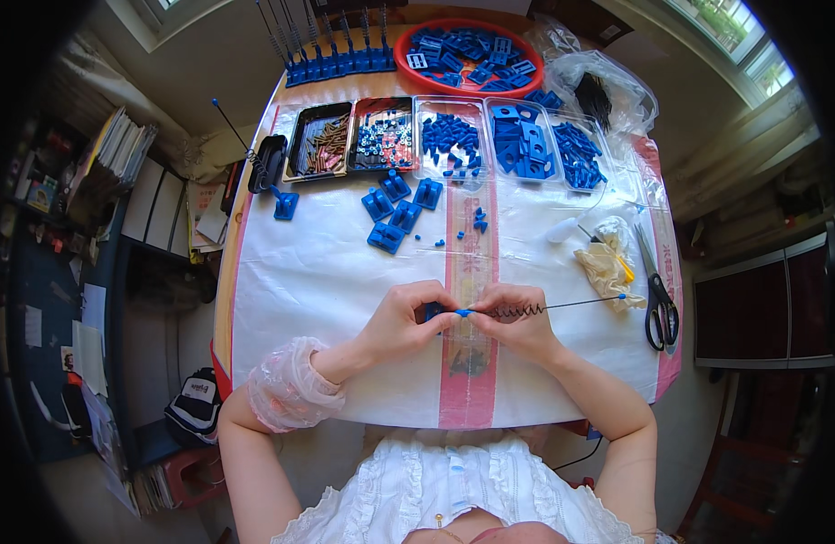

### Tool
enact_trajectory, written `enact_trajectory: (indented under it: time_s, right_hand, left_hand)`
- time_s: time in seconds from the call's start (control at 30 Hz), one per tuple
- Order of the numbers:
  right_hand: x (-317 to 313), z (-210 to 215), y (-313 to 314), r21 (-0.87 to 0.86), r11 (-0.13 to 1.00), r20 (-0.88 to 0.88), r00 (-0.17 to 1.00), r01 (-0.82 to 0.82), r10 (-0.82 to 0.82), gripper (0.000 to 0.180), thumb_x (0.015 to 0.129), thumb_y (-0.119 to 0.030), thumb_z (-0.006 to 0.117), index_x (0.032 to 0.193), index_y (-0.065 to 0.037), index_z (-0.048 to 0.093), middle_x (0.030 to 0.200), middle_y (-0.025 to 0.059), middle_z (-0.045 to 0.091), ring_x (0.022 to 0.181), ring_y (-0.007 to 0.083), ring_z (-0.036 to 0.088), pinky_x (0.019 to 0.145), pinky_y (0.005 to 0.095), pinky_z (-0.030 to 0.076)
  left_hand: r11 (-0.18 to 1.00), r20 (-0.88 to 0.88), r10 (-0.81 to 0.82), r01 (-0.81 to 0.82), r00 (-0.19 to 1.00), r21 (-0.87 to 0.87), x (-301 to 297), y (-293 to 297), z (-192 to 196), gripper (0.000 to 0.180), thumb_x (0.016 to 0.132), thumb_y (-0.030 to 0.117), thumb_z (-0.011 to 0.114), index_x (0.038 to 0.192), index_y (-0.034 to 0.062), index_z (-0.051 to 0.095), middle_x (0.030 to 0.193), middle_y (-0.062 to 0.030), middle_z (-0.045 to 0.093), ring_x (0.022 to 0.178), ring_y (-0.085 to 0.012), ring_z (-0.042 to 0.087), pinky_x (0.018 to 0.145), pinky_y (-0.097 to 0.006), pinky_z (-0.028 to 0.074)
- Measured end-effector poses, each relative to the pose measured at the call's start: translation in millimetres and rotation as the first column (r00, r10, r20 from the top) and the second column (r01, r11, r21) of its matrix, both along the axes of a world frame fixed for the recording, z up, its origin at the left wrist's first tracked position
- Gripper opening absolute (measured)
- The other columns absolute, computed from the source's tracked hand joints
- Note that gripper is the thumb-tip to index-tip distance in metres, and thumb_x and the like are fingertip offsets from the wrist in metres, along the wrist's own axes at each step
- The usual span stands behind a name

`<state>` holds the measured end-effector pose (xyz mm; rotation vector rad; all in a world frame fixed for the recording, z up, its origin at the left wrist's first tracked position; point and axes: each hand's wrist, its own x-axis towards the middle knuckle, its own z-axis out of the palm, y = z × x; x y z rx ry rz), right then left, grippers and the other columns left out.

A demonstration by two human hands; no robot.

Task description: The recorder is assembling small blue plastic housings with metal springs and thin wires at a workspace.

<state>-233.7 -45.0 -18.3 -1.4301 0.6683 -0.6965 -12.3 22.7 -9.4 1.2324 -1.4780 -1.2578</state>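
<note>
Near the middle of the table, my left hand (pixel 399 319) pinches a blue plastic base (pixel 433 311), mostly hidden by the fingers. My right hand (pixel 528 332) grips the coiled end of a black spring rod (pixel 576 304), whose thin straight part runs right to a small blue tip (pixel 622 296). The two hands meet at a small blue piece (pixel 463 313) between the fingertips; whether it is joined to the rod cannot be made out. Beyond them lie several blue clip bases (pixel 405 216) and a few tiny blue caps (pixel 480 220).
At the back stand trays of screws (pixel 328 145), small metal parts (pixel 382 134), blue pointed pieces (pixel 451 134) and flat blue plates (pixel 523 140). A red basin (pixel 403 63) holds blue parts, beside a rack of spring rods (pixel 340 65). Black-handled scissors (pixel 660 313) lie right.
</note>
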Motion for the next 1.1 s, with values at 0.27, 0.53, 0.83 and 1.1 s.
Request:
enact_trajectory:
  time_s: [0.27, 0.53, 0.83, 1.1]
  right_hand:
    - [0.1, -1.4, 0.2, 0.007, 1.000, 0.005, 1.000, -0.005, 0.005, 0.008, 0.083, 0.002, 0.076, 0.088, 0.002, 0.070, 0.082, -0.0011, 0.065, 0.074, 0.0020, 0.058, 0.061, 0.0184, 0.045]
    - [-0.6, -3.4, 0.0, -0.005, 1.000, 0.001, 1.000, 0.000, 0.000, 0.008, 0.083, 0.002, 0.076, 0.088, 0.002, 0.070, 0.082, -0.0011, 0.065, 0.073, 0.0020, 0.058, 0.061, 0.0187, 0.045]
    - [-0.2, 1.5, 0.8, -0.010, 1.000, -0.003, 1.000, 0.003, -0.003, 0.008, 0.083, 0.002, 0.076, 0.090, 0.003, 0.071, 0.083, -0.0008, 0.066, 0.075, 0.0019, 0.058, 0.061, 0.0183, 0.046]
    - [0.0, -1.0, 0.2, -0.011, 1.000, 0.000, 1.000, 0.001, -0.001, 0.008, 0.083, 0.002, 0.076, 0.090, 0.003, 0.071, 0.082, -0.0010, 0.066, 0.074, 0.0018, 0.058, 0.061, 0.0181, 0.045]
  left_hand:
    - [1.000, 0.002, 0.000, 0.000, 1.000, -0.018, 0.0, 0.2, 2.2, 0.008, 0.089, 0.003, 0.072, 0.097, 0.0016, 0.071, 0.085, 0.0008, 0.065, 0.068, -0.0024, 0.055, 0.056, -0.020, 0.040]
    - [1.000, 0.018, -0.001, 0.001, 1.000, -0.011, 0.0, -0.1, -0.2, 0.008, 0.089, 0.004, 0.072, 0.097, 0.0017, 0.072, 0.085, 0.0002, 0.065, 0.070, -0.0033, 0.057, 0.057, -0.020, 0.042]
    - [1.000, 0.027, 0.006, -0.006, 1.000, -0.021, -0.2, -0.2, 1.6, 0.007, 0.089, 0.005, 0.072, 0.096, 0.0017, 0.072, 0.085, 0.0005, 0.065, 0.068, -0.0030, 0.055, 0.056, -0.020, 0.041]
    - [0.999, 0.006, 0.026, -0.026, 1.000, -0.030, -1.5, -0.4, 3.2, 0.009, 0.087, 0.004, 0.072, 0.095, 0.0019, 0.072, 0.082, -0.0017, 0.067, 0.063, -0.0046, 0.056, 0.054, -0.022, 0.041]
